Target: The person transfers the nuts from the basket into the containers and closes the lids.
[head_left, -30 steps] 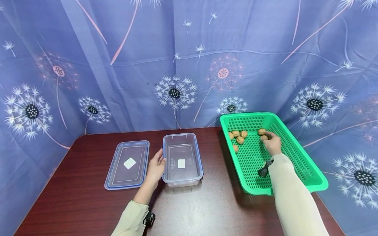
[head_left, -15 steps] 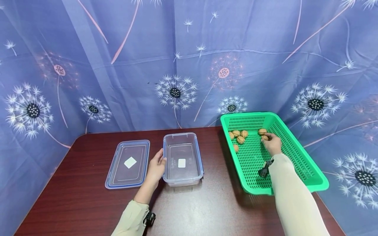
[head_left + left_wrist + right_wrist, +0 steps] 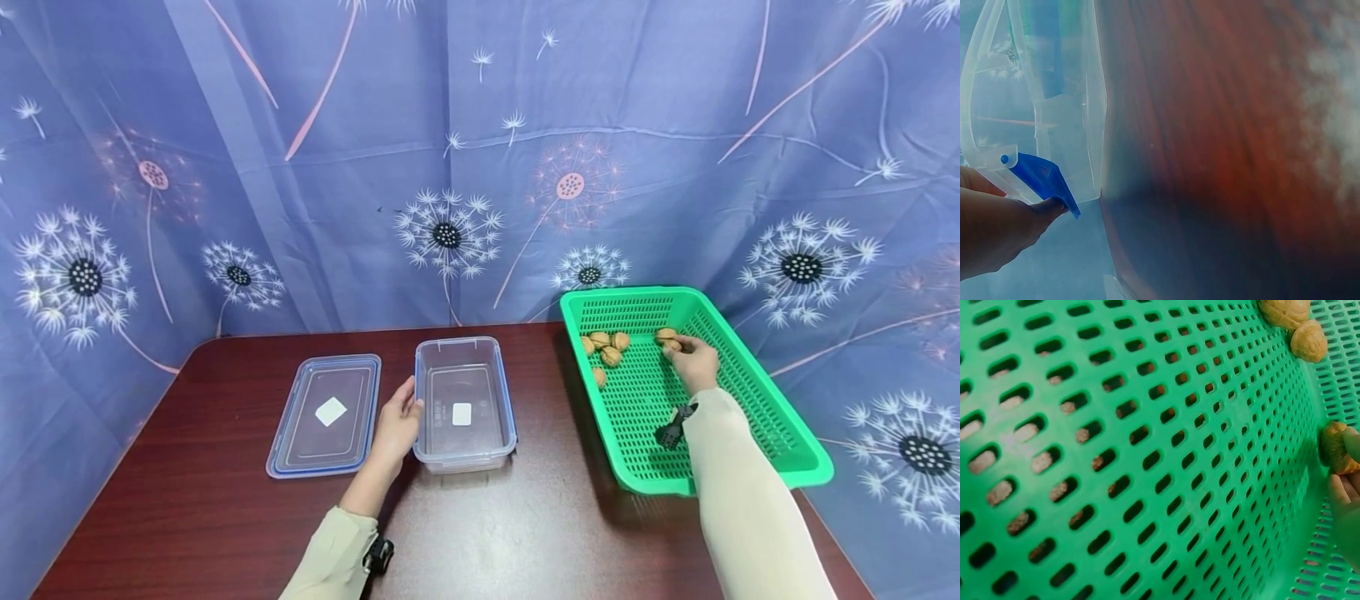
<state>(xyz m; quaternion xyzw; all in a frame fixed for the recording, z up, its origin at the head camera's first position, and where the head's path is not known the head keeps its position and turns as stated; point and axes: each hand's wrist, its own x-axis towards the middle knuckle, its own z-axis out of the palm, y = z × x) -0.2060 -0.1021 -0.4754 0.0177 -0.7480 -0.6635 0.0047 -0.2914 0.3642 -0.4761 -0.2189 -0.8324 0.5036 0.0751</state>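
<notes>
Change: right hand (image 3: pixel 696 364) has lifted slightly at the far end of the green basket (image 3: pixel 757 417) since the earlier frames; left hand (image 3: pixel 397 425) has stayed put.
Right hand: fingers (image 3: pixel 1341 494) curl round a walnut (image 3: pixel 1335 448), pinching it just above the basket floor.
Other walnuts: small cluster (image 3: pixel 607 347) lies at the basket's far left; one more (image 3: pixel 664 334) sits just beside the hand.
Left hand: straight fingers rest against the left wall of the clear container (image 3: pixel 463 406), thumb touching its blue clip (image 3: pixel 1044 181).
Lid: lid (image 3: pixel 326 415) lies flat on the surface (image 3: pixel 525 533), just left of that hand.

On the counter (image 3: pixel 525 533), the lid (image 3: pixel 325 416) lies left of the box (image 3: pixel 465 406); the basket (image 3: pixel 750 400), right, holds walnuts (image 3: pixel 609 347).
</notes>
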